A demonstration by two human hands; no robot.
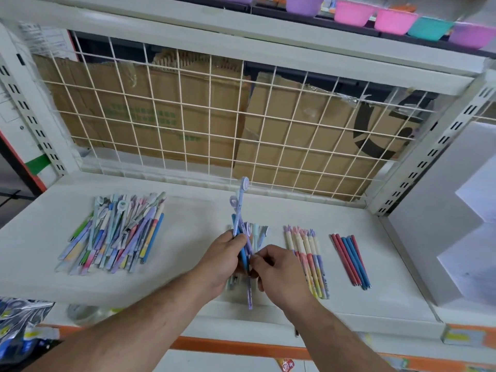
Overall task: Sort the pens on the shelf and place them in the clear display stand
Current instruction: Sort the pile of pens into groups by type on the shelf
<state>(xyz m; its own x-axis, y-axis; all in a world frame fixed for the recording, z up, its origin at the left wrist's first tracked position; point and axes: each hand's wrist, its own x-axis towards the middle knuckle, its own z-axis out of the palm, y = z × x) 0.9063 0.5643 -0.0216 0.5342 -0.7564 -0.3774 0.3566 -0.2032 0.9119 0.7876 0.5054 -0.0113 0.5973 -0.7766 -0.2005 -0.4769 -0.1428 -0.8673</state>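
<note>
On the left of the white shelf [193, 237] lies a loose pile of pens [115, 234], long axes running roughly front to back, fanned a little, decorated caps toward the wire grid [214, 116] at the back and tips toward the front edge. At the middle, the left hand [222, 256] reaches in from the lower left and grips a held bundle of pens [239, 224] above the shelf, nearly upright, caps up and toward the grid, tips down toward the person. The right hand [279, 267], coming from the lower right, pinches the lower part of this bundle between thumb and curled fingers. To the right a pastel row of pens [308, 259] lies side by side, caps at the back; further right lie red and blue pens [351, 259], parallel, tips forward.
</note>
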